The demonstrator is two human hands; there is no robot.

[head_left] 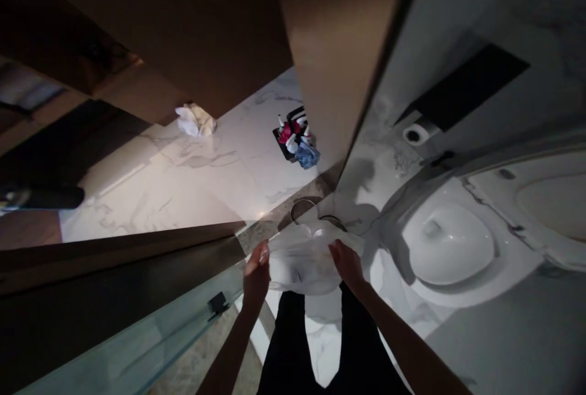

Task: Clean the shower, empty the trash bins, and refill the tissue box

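Observation:
A translucent plastic bag is stretched out between my two hands in front of my legs, its mouth spread wide. My left hand is closed on the bag's left edge. On the opposite side, my right hand has its fingers closed on the bag's right edge. Just beyond the bag, a thin round rim shows near the floor, with a second dark curved edge beside it. The bag hides what lies below these, so I cannot tell what they belong to.
To the right is a toilet with its lid raised, below a paper roll on the wall. A black caddy with bottles and cloths stands on the marble floor ahead. Left are a crumpled white bag and a glass door.

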